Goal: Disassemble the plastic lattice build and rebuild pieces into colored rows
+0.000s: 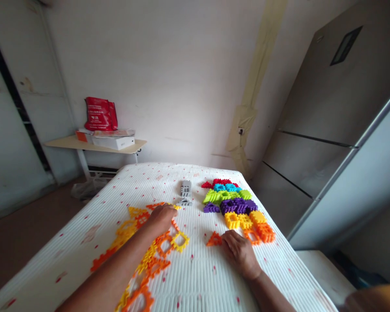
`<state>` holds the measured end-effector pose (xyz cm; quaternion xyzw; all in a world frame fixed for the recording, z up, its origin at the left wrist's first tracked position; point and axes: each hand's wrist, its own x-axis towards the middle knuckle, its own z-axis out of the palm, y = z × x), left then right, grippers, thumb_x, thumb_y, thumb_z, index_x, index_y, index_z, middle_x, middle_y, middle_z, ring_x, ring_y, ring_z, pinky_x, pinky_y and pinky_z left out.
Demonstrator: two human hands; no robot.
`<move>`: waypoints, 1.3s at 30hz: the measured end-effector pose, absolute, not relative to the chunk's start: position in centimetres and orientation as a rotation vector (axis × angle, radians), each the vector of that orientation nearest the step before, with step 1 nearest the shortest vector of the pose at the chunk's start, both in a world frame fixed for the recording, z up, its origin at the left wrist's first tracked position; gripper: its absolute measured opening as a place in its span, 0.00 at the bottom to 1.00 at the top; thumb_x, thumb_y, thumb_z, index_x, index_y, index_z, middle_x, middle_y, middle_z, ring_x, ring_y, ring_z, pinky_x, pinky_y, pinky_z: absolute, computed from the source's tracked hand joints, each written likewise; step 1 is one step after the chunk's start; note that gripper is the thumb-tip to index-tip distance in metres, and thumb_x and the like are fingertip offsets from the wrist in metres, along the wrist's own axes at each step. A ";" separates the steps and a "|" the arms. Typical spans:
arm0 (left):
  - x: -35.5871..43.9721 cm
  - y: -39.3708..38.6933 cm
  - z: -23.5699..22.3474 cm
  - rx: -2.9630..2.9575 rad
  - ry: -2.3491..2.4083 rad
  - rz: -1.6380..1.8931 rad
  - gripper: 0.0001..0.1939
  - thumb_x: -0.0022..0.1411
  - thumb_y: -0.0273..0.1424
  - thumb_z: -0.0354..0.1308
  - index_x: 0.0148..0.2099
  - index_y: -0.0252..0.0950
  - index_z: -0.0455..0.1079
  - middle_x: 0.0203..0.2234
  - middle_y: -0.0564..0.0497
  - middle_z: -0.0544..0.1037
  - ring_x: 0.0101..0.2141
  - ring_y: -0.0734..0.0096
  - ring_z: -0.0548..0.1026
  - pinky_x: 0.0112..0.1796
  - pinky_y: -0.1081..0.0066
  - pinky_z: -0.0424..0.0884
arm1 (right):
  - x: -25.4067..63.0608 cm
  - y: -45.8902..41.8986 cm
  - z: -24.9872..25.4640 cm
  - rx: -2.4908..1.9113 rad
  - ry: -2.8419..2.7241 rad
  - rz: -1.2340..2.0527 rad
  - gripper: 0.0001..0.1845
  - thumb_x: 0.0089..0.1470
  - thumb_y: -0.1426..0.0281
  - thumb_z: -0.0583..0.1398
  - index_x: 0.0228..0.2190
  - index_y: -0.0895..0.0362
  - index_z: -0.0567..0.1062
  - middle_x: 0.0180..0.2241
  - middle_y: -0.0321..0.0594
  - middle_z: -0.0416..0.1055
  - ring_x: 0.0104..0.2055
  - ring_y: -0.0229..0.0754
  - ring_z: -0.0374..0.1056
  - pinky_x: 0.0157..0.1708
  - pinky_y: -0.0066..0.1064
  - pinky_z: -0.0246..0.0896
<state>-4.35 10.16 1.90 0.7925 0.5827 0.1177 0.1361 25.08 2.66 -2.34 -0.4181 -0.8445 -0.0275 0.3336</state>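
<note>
My left hand (pixel 165 218) reaches over the loose pile on the left with its fingers curled down. A yellow building piece (pixel 176 207) shows just past its fingertips; whatever the fingers grip is hidden. My right hand (pixel 239 252) rests low over the table, its fingers closed at the edge of an orange triangular building piece (pixel 214 239). Yellow and orange interlocking pieces lie scattered about my left forearm, among them a yellow square frame (pixel 180 242) and an orange frame (pixel 164 245). Beyond my right hand are stacks of orange pieces (pixel 265 232) and yellow pieces (pixel 232 220).
Purple pieces (pixel 237 205), lime green pieces (pixel 221 196), blue pieces (pixel 226 187) and red pieces (pixel 225 182) stand in rows farther back. Grey pieces (pixel 186 189) lie mid-table. A fridge (pixel 299 151) stands right; a side table (pixel 68 143) holds a red bag (pixel 100 113).
</note>
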 end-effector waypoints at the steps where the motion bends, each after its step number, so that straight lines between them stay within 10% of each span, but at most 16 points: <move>1: -4.5 10.0 2.1 2.291 1.662 0.363 0.16 0.61 0.35 0.55 0.50 0.35 0.66 0.46 0.47 0.72 0.43 0.64 0.72 0.42 0.57 0.70 | 25.1 2.7 -2.3 -1.088 -2.201 -0.075 0.13 0.61 0.72 0.47 0.30 0.57 0.69 0.26 0.40 0.66 0.27 0.37 0.66 0.28 0.25 0.61; 5: -4.3 9.2 2.9 2.199 1.573 0.520 0.11 0.60 0.25 0.52 0.44 0.38 0.71 0.40 0.48 0.75 0.44 0.65 0.70 0.45 0.62 0.65 | 24.9 2.6 -2.1 -1.060 -2.140 -0.069 0.11 0.61 0.73 0.48 0.32 0.57 0.69 0.28 0.41 0.69 0.29 0.37 0.67 0.29 0.26 0.63; 11: 0.0 6.3 2.1 1.944 1.338 0.680 0.30 0.52 0.21 0.49 0.59 0.36 0.59 0.25 0.56 0.72 0.26 0.75 0.69 0.28 0.75 0.64 | 23.6 1.9 -0.7 -1.025 -2.058 -0.190 0.15 0.57 0.73 0.54 0.47 0.55 0.67 0.44 0.48 0.69 0.44 0.44 0.67 0.42 0.36 0.66; 17: 4.2 5.1 0.0 1.750 1.107 0.694 0.40 0.47 0.21 0.52 0.64 0.30 0.49 0.19 0.60 0.68 0.21 0.78 0.68 0.23 0.78 0.62 | 22.8 1.5 -0.2 -0.947 -2.170 -0.058 0.14 0.57 0.73 0.54 0.46 0.54 0.70 0.39 0.45 0.72 0.38 0.42 0.68 0.37 0.34 0.67; 30: 6.9 5.4 -1.5 1.799 1.296 0.952 0.17 0.53 0.23 0.50 0.45 0.34 0.72 0.32 0.50 0.80 0.34 0.70 0.77 0.37 0.73 0.70 | 24.9 2.8 -2.2 -1.076 -2.016 0.036 0.09 0.57 0.72 0.54 0.36 0.57 0.74 0.32 0.44 0.74 0.34 0.42 0.70 0.34 0.32 0.67; 39: 7.0 4.3 -3.4 2.121 1.365 0.912 0.22 0.48 0.19 0.54 0.46 0.38 0.73 0.40 0.47 0.80 0.43 0.64 0.75 0.47 0.65 0.67 | 25.6 3.5 -2.8 -1.098 -2.142 0.037 0.12 0.59 0.71 0.51 0.38 0.56 0.75 0.31 0.44 0.74 0.33 0.41 0.70 0.33 0.31 0.67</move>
